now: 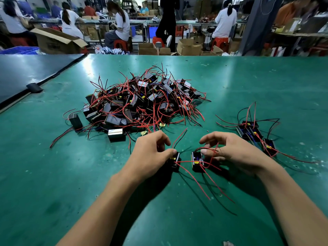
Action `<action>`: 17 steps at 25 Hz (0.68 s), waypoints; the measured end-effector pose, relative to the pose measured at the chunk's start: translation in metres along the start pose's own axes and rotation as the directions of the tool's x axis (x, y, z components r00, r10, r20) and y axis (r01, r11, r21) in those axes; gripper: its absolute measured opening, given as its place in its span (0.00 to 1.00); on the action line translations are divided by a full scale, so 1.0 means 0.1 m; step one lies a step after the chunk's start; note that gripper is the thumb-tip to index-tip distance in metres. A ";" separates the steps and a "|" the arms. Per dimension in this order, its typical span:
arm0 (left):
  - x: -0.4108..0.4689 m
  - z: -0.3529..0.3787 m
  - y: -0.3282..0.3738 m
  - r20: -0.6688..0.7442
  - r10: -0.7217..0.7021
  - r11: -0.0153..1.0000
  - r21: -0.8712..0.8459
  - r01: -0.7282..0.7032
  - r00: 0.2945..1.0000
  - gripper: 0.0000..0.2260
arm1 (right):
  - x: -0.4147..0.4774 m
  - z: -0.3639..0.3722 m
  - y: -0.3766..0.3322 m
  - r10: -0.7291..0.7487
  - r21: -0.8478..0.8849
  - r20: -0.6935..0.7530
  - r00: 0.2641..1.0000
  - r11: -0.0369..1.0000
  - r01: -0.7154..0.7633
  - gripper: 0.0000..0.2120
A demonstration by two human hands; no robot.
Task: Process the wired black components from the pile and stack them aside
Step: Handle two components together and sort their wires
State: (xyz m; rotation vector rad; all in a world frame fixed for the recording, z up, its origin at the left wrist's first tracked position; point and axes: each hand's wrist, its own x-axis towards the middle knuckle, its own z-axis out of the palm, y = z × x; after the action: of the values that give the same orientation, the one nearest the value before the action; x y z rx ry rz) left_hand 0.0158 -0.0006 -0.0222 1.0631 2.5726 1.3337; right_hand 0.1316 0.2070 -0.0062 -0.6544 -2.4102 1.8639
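Where hands meet: two black components stand close together, apart, on the green table (248,82).
Left hand (150,153): thumb and fingers pinch the left component (174,161).
Right hand (229,151): curled fingers hold the right component (197,161) by its red wires.
Pile (142,102): tangled heap beyond the hands, mid-table.
Side cluster (255,135): few components at right, well apart from the heap.
Background: workers (120,22) seated at benches.

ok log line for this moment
left hand pinches left component | right hand holds right component | pile beyond hands | side group at right
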 end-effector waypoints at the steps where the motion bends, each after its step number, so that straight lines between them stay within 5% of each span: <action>1: 0.00 0.00 0.01 0.003 -0.005 0.999 -0.046 0.005 1.000 0.09 | -0.01 0.01 -0.01 0.005 0.037 0.020 1.000 0.999 -0.006 0.11; 9: -0.01 -0.11 0.09 0.269 -0.047 0.998 -0.029 0.057 0.962 0.06 | -0.10 0.03 -0.06 -0.043 -0.074 0.216 0.975 0.995 0.061 0.23; 17: 0.00 -0.23 0.10 0.434 -0.109 0.977 -0.119 0.177 0.894 0.10 | -0.08 0.13 -0.03 -0.077 -0.242 0.247 0.966 0.960 0.139 0.23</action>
State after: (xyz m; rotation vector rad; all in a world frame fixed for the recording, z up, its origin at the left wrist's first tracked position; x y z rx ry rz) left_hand 0.0133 -0.0134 -0.0006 0.9834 2.1429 1.0987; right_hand 0.1342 0.1916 -0.0058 -0.3125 -2.8056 1.6871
